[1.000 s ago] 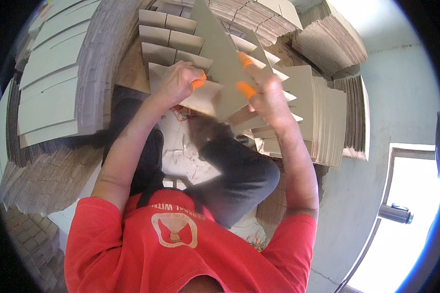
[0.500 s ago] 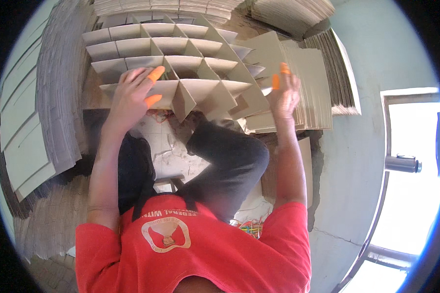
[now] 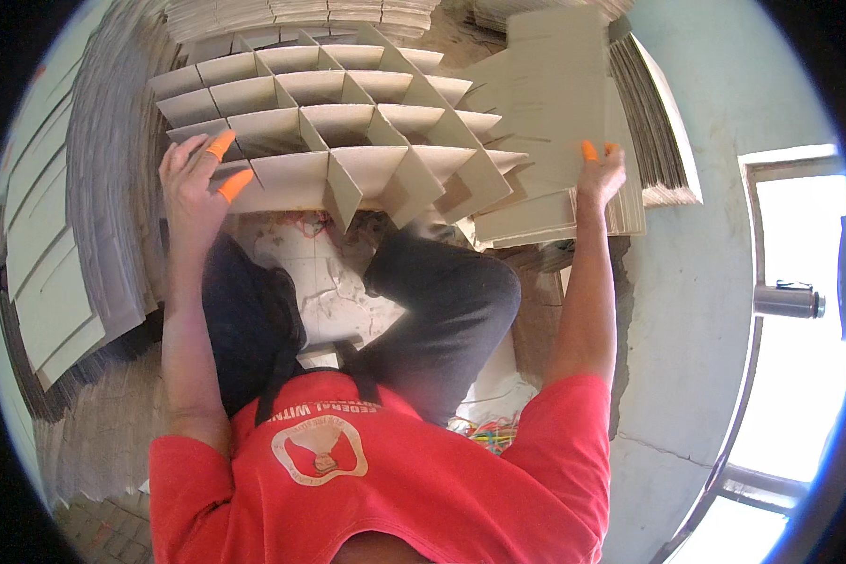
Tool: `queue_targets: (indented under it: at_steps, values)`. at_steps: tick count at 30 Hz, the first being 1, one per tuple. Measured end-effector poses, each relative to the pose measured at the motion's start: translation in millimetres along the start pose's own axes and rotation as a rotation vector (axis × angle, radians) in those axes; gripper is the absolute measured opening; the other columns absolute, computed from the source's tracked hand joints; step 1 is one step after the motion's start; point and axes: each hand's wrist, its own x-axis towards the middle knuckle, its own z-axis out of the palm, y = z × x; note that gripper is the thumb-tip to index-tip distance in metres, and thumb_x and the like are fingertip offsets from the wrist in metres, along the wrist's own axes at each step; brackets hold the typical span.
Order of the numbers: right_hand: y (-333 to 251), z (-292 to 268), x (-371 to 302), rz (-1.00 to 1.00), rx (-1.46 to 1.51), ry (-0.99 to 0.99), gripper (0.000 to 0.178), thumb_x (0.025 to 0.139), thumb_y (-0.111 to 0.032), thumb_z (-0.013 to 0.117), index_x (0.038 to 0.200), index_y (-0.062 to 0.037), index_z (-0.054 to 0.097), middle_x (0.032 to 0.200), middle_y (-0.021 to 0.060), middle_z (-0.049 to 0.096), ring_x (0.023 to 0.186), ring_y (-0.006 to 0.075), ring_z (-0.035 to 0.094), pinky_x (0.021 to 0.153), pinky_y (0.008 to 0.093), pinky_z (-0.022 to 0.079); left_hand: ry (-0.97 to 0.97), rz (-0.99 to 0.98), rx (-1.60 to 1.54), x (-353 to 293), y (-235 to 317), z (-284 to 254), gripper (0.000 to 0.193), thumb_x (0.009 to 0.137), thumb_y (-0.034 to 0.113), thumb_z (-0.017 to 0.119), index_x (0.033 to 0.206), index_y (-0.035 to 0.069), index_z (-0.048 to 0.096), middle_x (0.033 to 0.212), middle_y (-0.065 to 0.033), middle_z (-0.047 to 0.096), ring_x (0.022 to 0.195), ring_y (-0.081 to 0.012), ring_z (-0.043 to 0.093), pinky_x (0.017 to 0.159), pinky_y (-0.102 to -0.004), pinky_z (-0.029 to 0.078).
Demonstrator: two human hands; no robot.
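— Since a moment before, both hands had spread wider; the cardboard divider grid (image 3: 348, 122) had opened out fuller, and the right hand (image 3: 600, 174) had slid away from it toward three o'clock.

— Where did the grid sit?

— Up at twelve o'clock, above the bent knees in dark trousers (image 3: 442, 301), its slotted strips crossing into rows of open cells.

— And the left hand (image 3: 193, 183)?

— At nine o'clock of the grid, against its near-left corner. Orange finger covers (image 3: 224, 146) were on two fingers, which lay along the front strip. It touched the cardboard, but whether it pinched it I could not tell.

— The right one?

— Fingers up, also orange-tipped, pressed flat against a stack of loose cardboard sheets (image 3: 555, 113) at two o'clock, just beside the grid's right end. Open-palmed, not clenched, as far as I could see.

— Anything around?

— Piles of cardboard strips (image 3: 94, 188) at nine o'clock, a window (image 3: 799, 320) at three, and the person's red shirt (image 3: 395, 489) at six.
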Motion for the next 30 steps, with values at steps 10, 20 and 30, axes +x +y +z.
queue_targets:
  at_steps: [10, 20, 30]
  values:
    - [-171, -134, -19, -0.356, 1.042, -0.135, 0.057, 0.088, 0.013, 0.06, 0.142, -0.0024, 0.05, 0.124, 0.0071, 0.065, 0.103, 0.0106, 0.06, 0.095, 0.0293, 0.052, -0.03, -0.255, -0.493, -13, -19, 6, 0.027, 0.076, 0.007, 0.078, 0.103, 0.005, 0.075, 0.09, -0.0116, 0.07, 0.087, -0.0265, 0.064, 0.077, -0.0352, 0.05]
    - [-286, -115, -86, -0.8, 0.758, -0.437, 0.047, 0.088, 0.005, 0.067, 0.134, 0.0003, 0.058, 0.118, 0.0121, 0.07, 0.103, 0.0103, 0.063, 0.091, 0.0295, 0.053, -0.004, -0.21, -0.537, -13, -18, 5, 0.015, 0.076, 0.002, 0.075, 0.091, 0.001, 0.072, 0.082, -0.0119, 0.07, 0.074, -0.0253, 0.058, 0.066, -0.0364, 0.049]
    - [-308, -109, -104, -0.776, 0.55, -0.502, 0.043, 0.087, 0.004, 0.068, 0.13, -0.0021, 0.062, 0.104, 0.0146, 0.073, 0.094, 0.0116, 0.066, 0.082, 0.0293, 0.055, 0.054, -0.219, -0.554, -16, -17, 9, 0.014, 0.075, 0.001, 0.074, 0.088, -0.001, 0.07, 0.079, -0.0136, 0.067, 0.074, -0.0301, 0.057, 0.066, -0.0397, 0.048]
